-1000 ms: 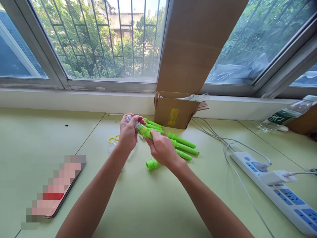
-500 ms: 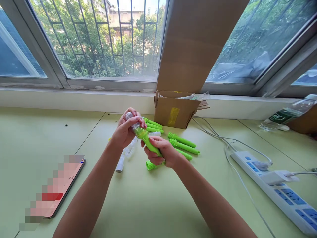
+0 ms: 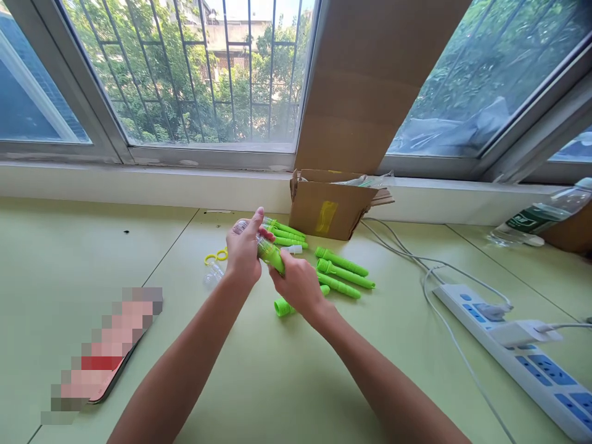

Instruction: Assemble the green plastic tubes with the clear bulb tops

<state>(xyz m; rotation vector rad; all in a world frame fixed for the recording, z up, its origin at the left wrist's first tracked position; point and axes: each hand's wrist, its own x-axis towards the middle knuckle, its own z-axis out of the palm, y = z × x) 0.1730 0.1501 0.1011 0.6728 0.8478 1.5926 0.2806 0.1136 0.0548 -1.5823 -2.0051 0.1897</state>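
Head view: a green tube (image 3: 276,260), meeting a clear cylinder (image 3: 239,226) end to end, is held above the desk (image 3: 277,382) toward its far edge. Left hand (image 3: 243,253) grasps the clear piece with curled fingers; right hand (image 3: 298,277) clasps the green body. Both look like light, stiff plastic, probably slippery, the clear wall likelier to crack; mid-body seems the surest hold. Loose green tubes (image 3: 342,263) lie around the right hand, toward a cardboard box (image 3: 309,213) at the desk's far edge.
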